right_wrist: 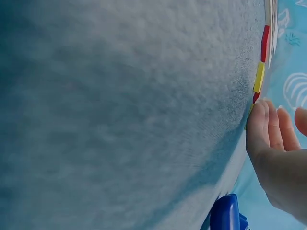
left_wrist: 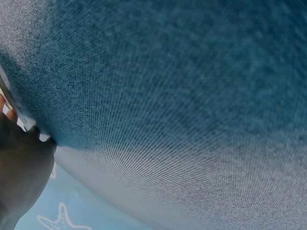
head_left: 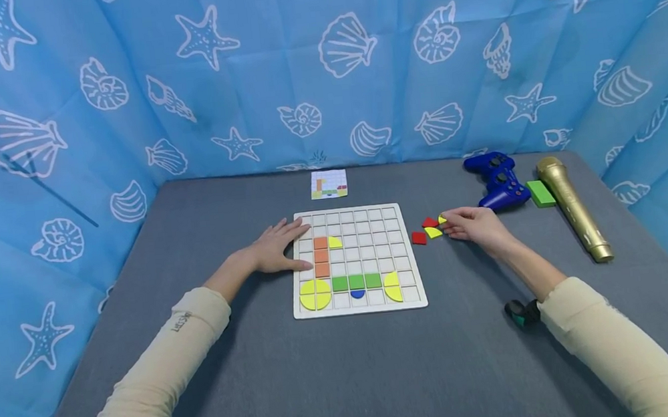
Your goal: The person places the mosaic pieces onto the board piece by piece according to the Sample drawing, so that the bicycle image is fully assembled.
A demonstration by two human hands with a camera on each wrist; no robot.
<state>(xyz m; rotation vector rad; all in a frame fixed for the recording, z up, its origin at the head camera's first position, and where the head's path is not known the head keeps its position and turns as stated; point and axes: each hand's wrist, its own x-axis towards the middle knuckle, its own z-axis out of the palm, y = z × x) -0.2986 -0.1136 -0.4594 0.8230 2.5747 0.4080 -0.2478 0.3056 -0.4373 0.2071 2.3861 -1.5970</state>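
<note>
My left hand (head_left: 271,248), fingers spread, rests at the left edge of a white grid board (head_left: 371,221). The board carries a column of orange squares (head_left: 321,257), a row of green squares (head_left: 356,281), yellow quarter-circle tiles (head_left: 315,295) and a blue half-circle tile (head_left: 357,294). Right of the board, the fingertips of my right hand (head_left: 477,227) touch a yellow quarter-circle tile (head_left: 442,219), fingers fairly straight in the right wrist view. Close by lie another yellow quarter-circle tile (head_left: 433,232), a red tile (head_left: 419,238) and a second red tile (head_left: 430,222).
A printed pattern card (head_left: 328,184) lies behind the board. A blue game controller (head_left: 497,181), a green block (head_left: 541,194) and a gold microphone (head_left: 575,209) lie at the right on the grey table (head_left: 351,381). A blue shell-patterned curtain (head_left: 296,71) surrounds the table.
</note>
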